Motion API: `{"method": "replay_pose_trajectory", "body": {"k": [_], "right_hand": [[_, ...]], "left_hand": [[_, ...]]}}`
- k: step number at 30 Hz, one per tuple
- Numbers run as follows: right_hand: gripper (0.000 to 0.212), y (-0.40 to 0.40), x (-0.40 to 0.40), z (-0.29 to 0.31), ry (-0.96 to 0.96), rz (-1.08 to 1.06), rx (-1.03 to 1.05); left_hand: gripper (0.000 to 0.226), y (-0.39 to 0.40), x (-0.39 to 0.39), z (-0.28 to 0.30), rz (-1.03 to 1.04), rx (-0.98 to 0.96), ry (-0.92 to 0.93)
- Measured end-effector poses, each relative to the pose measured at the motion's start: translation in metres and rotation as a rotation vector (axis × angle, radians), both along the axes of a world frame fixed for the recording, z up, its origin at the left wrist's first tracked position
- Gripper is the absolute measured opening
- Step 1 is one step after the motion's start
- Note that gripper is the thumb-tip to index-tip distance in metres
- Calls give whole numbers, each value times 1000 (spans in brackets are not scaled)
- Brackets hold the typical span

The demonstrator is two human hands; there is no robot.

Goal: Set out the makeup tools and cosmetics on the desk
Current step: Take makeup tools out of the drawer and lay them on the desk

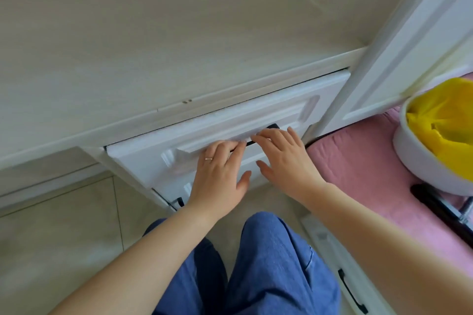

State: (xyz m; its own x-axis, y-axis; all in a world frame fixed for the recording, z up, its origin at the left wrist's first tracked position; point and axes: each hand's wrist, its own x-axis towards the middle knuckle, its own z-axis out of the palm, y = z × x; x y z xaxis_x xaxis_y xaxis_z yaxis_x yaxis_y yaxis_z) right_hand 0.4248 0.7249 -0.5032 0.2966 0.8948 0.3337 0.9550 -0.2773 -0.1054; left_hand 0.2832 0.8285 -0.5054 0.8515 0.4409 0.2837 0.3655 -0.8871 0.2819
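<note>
A pale wood-grain counter (128, 41) spans the view above both hands. Just under its edge sits one white drawer (158, 158) with one dark handle (271, 127). The left hand (220, 174), one ring on a finger, and the right hand (284, 158) lie side by side on the drawer front, fingers fairly straight, fingertips at the handle, gripping nothing. Right of the hands: one pink cushion (363, 174), one white bin (419, 161) with one yellow liner (445, 123). No cosmetics show.

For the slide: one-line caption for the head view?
Both hands, left and right, reach the black handle of the white drawer under the desk.
</note>
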Motion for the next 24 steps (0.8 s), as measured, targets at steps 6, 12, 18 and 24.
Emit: {"method": "replay_pose_trajectory", "body": {"k": [6, 12, 18, 24], "right_hand": [[54, -42, -26, 4, 31, -57, 23], [56, -90, -42, 0, 57, -58, 84], [56, -132, -68, -9, 90, -82, 133], [55, -162, -86, -13, 92, -130, 127]], "left_hand": [[58, -38, -21, 6, -41, 35, 32], [59, -79, -43, 11, -98, 73, 43], [69, -116, -64, 7, -156, 87, 49], [76, -142, -81, 10, -215, 107, 80]]}}
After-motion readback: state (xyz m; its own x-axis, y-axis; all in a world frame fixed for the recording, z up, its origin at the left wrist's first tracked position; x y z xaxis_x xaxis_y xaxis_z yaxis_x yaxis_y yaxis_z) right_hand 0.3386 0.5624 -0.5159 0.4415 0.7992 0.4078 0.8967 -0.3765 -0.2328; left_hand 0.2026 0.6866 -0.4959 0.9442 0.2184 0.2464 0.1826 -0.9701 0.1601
